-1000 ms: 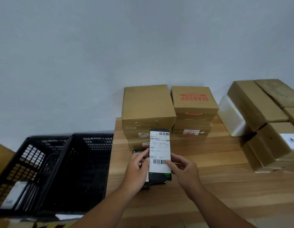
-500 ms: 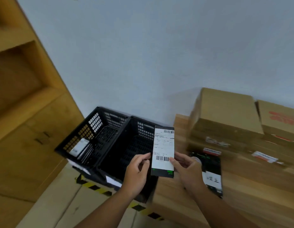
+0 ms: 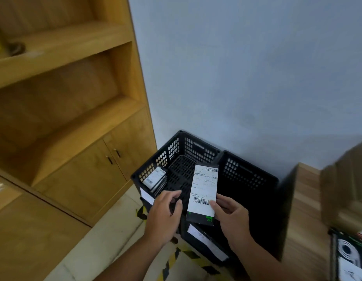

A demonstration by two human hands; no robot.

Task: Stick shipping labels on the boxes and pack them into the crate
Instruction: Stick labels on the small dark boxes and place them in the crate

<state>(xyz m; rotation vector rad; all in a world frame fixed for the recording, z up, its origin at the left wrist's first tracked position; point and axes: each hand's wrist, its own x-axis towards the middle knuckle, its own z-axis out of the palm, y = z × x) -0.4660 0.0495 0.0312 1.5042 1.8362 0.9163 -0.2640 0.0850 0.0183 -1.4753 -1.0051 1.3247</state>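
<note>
My right hand (image 3: 231, 217) grips a slim black box (image 3: 200, 219) by its right edge, thumb on the white shipping label (image 3: 203, 189) stuck to its face. The box hangs above two black plastic crates on the floor. The left crate (image 3: 181, 141) holds several labelled boxes (image 3: 155, 177) standing against its left wall. The inside of the right crate (image 3: 248, 176) is dark. My left hand (image 3: 165, 212) hovers just left of the box with loosely curled fingers, holding nothing.
A wooden table (image 3: 303, 201) stands right of the crates with stacked cardboard boxes (image 3: 347, 179) and another black box (image 3: 348, 256) on it. A wooden shelf and cabinet unit (image 3: 74, 122) fills the left. Yellow-black tape (image 3: 172, 259) marks the floor.
The labelled box has been carried left, off the table and over the crates. My left hand has come off it, and my view has turned left.
</note>
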